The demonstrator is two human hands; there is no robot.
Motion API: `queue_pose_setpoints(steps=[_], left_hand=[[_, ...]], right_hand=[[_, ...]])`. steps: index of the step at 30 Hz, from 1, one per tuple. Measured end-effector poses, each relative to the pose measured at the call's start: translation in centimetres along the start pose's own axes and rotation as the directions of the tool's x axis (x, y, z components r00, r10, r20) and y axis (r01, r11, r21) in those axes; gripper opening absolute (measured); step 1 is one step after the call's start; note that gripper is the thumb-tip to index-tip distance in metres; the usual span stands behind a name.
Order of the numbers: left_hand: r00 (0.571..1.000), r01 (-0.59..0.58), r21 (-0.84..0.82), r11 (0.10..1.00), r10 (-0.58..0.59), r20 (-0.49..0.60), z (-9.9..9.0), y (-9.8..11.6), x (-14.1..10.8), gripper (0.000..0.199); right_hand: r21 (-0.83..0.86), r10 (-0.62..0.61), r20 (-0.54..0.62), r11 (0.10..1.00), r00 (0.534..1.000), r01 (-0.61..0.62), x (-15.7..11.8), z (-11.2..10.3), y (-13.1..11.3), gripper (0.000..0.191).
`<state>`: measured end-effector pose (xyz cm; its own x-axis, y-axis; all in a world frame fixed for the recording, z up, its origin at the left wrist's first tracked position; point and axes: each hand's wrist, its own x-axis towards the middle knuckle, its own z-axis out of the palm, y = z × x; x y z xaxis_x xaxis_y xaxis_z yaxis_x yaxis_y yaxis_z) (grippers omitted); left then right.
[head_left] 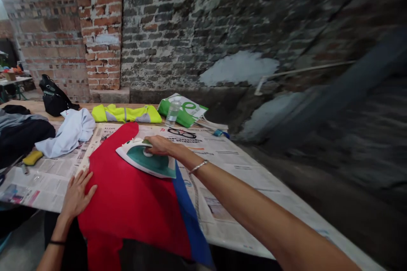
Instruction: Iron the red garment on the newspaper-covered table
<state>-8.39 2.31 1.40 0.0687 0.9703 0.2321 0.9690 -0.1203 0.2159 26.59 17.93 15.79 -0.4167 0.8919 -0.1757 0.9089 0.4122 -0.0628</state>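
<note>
left hand [76,194]: flat, palm down, fingers [84,182] spread; right hand [160,145]: arched, palm down; right arm [254,203]: stretched forward

The rear boundary is a brick wall [190,21], soot-darkened and flaking white, with a red brick pier [100,21] at its left and a concrete plinth [110,95] at the pier's base. A grey plaster patch [240,67] sits low on the wall, and a white pipe [305,70] runs to its right. A second table [15,80] stands beyond the far left corner of the bench [41,106]. Grey floor [22,250] shows below the bench's near left edge. Lighting is dim; the right side is dark and blurred.
</note>
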Motion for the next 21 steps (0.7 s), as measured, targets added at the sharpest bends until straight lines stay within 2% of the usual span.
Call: queue_pose_setpoints(steps=[4, 9, 12, 14, 17, 21], left_hand=[[1.0, 0.003, -0.003, 1.0, -0.003, 0.007, 0.3, 0.1, -0.1, 0.053], [1.0, 0.012, -0.016, 1.0, -0.012, 0.006, 0.6, 0.4, -0.4, 0.054], [1.0, 0.015, -0.027, 1.0, -0.014, 0.007, 0.8, 0.4, -0.4, 0.054], [1.0, 0.025, -0.029, 0.999, -0.025, 0.013, 0.9, 0.4, -0.4, 0.054], [1.0, 0.03, -0.031, 0.999, -0.03, -0.002, 1.2, 0.4, -0.4, 0.053], [1.0, 0.022, -0.032, 0.999, -0.022, 0.0, 1.3, 0.2, -0.5, 0.052]], right_hand=[[-0.004, 0.039, -0.028, 0.999, 0.999, -0.039, -3.1, 1.4, 1.8, 0.034], [0.107, 0.084, -0.043, 0.991, 0.995, -0.079, -9.7, 4.3, 4.5, 0.029], [0.156, 0.044, -0.026, 0.987, 0.999, -0.039, -13.7, 5.8, 4.9, 0.02], [0.153, 0.014, -0.007, 0.988, 1.0, -0.013, -15.6, 6.5, 4.1, 0.018], [0.094, 0.031, 0.004, 0.995, 0.999, -0.032, -16.3, 6.9, 1.9, 0.017], [0.038, 0.031, -0.005, 0.999, 1.0, -0.03, -13.5, 5.9, -1.1, 0.02]])
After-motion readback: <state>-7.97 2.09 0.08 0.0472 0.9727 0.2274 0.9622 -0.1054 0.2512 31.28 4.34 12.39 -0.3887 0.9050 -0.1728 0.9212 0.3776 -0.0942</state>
